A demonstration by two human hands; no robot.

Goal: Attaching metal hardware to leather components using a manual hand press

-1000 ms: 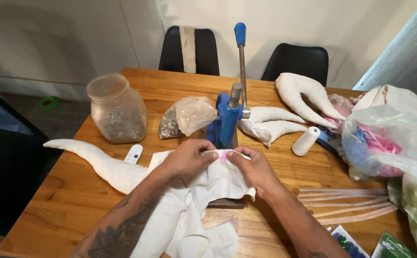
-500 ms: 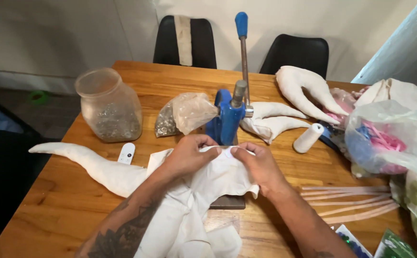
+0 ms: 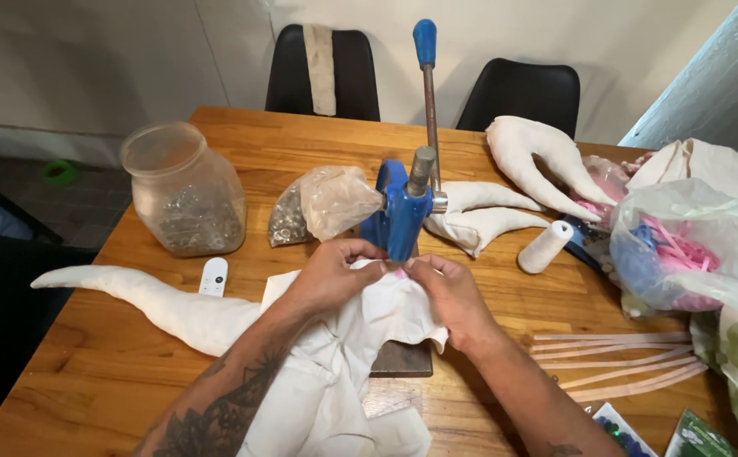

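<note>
White cloth point(image 3: 360, 338) lies bunched at the table's near edge, its upper hem fed under the head of the blue hand press point(image 3: 403, 211). The left hand point(image 3: 331, 275) pinches that hem from about nine o'clock of the press, fingers curled tight onto the fabric; the right hand point(image 3: 449, 296) pinches it from about three o'clock, thumb and forefinger closed on the same edge. Between the two grips a small pink spot shows on the cloth, though it is too small to say what it is. The press stands on a dark base plate point(image 3: 403, 360) that peeks out beneath the cloth, and its lever with the blue knob point(image 3: 424, 42) stands upright, untouched.

To seat the hem well, I would judge that both pinches should keep the fabric taut and flat across the die, with the marked spot centred under the ram and no fold doubled beneath it. Fingertips are best kept to the sides, clear of the ram's path, and one hand should hold tension alone before the other lets go for the lever.

At ten o'clock of the press stands a glass jar point(image 3: 184, 190) of small metal pieces, with a clear bag point(image 3: 322, 203) of similar pieces nearer. A white thread spool point(image 3: 545, 247) lies at two o'clock, and stuffed white shapes point(image 3: 483, 216) rest behind the press
</note>
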